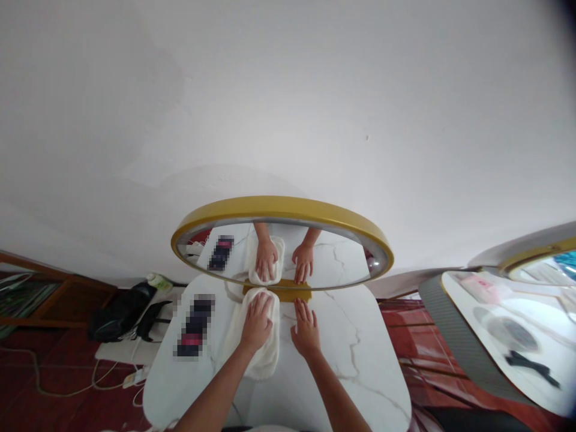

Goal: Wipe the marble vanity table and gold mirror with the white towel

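My left hand (257, 319) lies palm-down on a folded white towel (252, 339) spread on a white marble table (351, 354). To its right, my right hand (306, 327) rests flat on the bare tabletop with the fingers together, holding nothing. Both sets of fingertips point toward a gold-rimmed oval mirror (281, 210) standing on a gold base (281, 289) at the table's far edge. The glass reflects the hands and the towel.
A dark, blurred flat object (194, 325) lies on the table left of the towel. A black bag (121, 309) and cables (67, 384) sit on the red floor at left. A second marble table (495, 330) with another gold mirror (540, 255) stands at right.
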Available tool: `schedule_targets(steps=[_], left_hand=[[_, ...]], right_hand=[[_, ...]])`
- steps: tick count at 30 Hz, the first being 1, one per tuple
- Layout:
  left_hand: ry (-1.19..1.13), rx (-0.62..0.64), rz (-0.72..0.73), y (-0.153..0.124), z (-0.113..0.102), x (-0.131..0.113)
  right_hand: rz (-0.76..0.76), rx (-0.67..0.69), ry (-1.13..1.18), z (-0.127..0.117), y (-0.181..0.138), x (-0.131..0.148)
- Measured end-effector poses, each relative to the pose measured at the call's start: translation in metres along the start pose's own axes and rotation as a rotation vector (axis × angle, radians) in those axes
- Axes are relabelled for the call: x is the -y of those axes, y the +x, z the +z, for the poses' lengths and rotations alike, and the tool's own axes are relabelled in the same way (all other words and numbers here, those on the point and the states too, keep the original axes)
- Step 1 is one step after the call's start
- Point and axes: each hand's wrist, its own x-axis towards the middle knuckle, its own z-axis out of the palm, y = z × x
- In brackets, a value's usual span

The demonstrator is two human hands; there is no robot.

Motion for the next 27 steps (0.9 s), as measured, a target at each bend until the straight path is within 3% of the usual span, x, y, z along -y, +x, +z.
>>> schedule_targets(steps=[6, 10, 21, 27], left_hand=[[-0.027, 0.044, 0.041, 0.003, 0.006, -0.028], [-0.022, 0.022, 0.036, 0.002, 0.005, -0.033], [0.026, -0.06, -0.072, -0.008, -0.011, 0.018], [0.058, -0.066, -0.07, -0.001, -0.011, 0.03]], right_hand=[[0.003, 0.002, 0.023, 0.001, 0.001, -0.002], [0.0, 0.012, 0.049, -0.001, 0.001, -0.002], [0.015, -0.008, 0.012, -0.004, -0.001, 0.001], [0.018, 0.003, 0.027, -0.005, 0.0, 0.0]])
